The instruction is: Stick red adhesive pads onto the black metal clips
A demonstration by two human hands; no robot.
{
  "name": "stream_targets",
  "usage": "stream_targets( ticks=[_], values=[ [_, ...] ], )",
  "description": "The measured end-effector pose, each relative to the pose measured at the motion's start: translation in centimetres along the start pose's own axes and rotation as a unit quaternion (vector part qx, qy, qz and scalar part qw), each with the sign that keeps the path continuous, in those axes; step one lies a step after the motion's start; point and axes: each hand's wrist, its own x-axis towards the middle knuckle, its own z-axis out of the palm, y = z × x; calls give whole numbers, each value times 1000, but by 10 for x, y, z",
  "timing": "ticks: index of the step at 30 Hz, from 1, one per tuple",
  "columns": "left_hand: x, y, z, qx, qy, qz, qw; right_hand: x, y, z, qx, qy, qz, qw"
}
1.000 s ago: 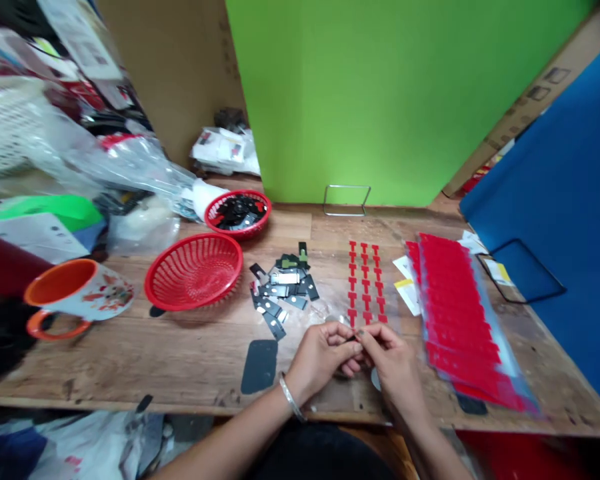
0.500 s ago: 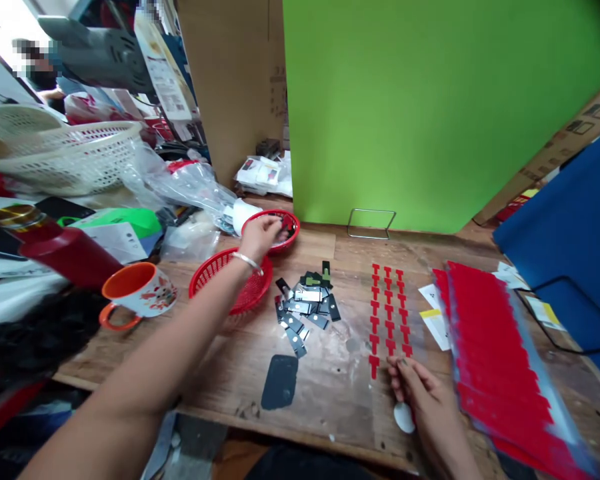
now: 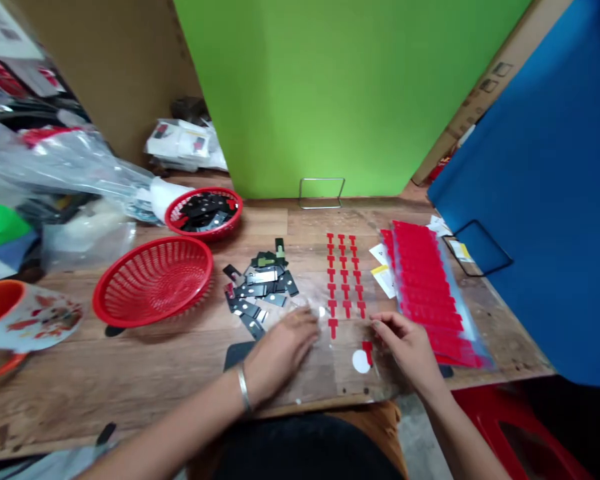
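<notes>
My left hand (image 3: 280, 347), a metal bangle on its wrist, lies flat with fingers out on a clear film sheet (image 3: 325, 363), just below a pile of small black parts (image 3: 260, 287). My right hand (image 3: 405, 343) rests on the sheet's right side, fingers stretched left. Its fingertips are beside a loose red T-shaped sticker (image 3: 367, 350) and a white disc (image 3: 361, 361). Three rows of red T stickers (image 3: 343, 273) run up the sheet between my hands. Neither hand clearly grips anything.
An empty red basket (image 3: 153, 280) and a smaller red basket of black parts (image 3: 203, 213) stand left. A stack of red sticker sheets (image 3: 425, 287) lies right. An orange mug (image 3: 20, 320), plastic bags (image 3: 65, 167), a green board (image 3: 330, 93) and a blue board (image 3: 545, 200) surround the wooden table (image 3: 130, 373).
My left hand came back from the small red basket and now lies on the film near the black parts. My right hand shifted up beside the loose red sticker. The view swung right.
</notes>
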Motion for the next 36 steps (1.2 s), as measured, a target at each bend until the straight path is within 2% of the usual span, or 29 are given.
stream_targets(
  ticks=[3, 5, 7, 15, 22, 27, 30, 36],
  values=[
    [-6, 18, 44, 20, -34, 25, 999, -1, 1, -8, -115, -27, -66, 991],
    [-4, 22, 60, 44, -37, 33, 998, -2, 2, -9, -197, -57, -104, 973],
    [0, 20, 67, 70, -25, 28, 997, -3, 4, -7, -248, -83, -125, 957],
    [12, 15, 66, 106, 5, -3, 994, 7, 6, 6, -307, -84, -118, 941],
    [12, 17, 67, 122, -11, -13, 992, 18, 0, 4, -337, -137, -123, 923],
    [12, 18, 70, 148, -14, -2, 989, 9, 10, 7, -331, -91, -148, 927],
    [11, 19, 71, 166, -21, 15, 986, 4, 16, 9, -322, -86, -174, 927],
    [10, 17, 72, 171, -17, 19, 985, 2, 4, 6, -274, -83, -173, 942]
  ],
)
